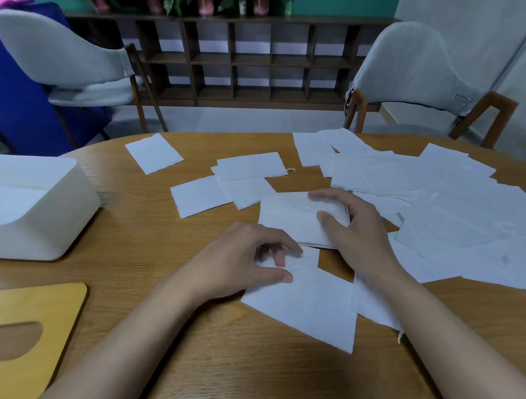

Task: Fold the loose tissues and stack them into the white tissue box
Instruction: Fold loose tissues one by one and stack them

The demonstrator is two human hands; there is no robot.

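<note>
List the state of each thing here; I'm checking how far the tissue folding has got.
white tissue box: open, lid off, upright.
wooden lid: off the box, lying flat near it.
near tissue: unfolded, flat, pinched by the left hand.
folded tissue: folded, right hand rests on it, fingers relaxed.
loose tissues: unfolded, scattered, overlapping.

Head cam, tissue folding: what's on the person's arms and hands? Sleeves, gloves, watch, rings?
Nothing worn that shows. The left forearm and right forearm are bare down to the frame's bottom edge, with no sleeve or cuff in view. The left hand and right hand are ungloved. No watch, bracelet or ring is visible on the sides facing the camera.
</note>
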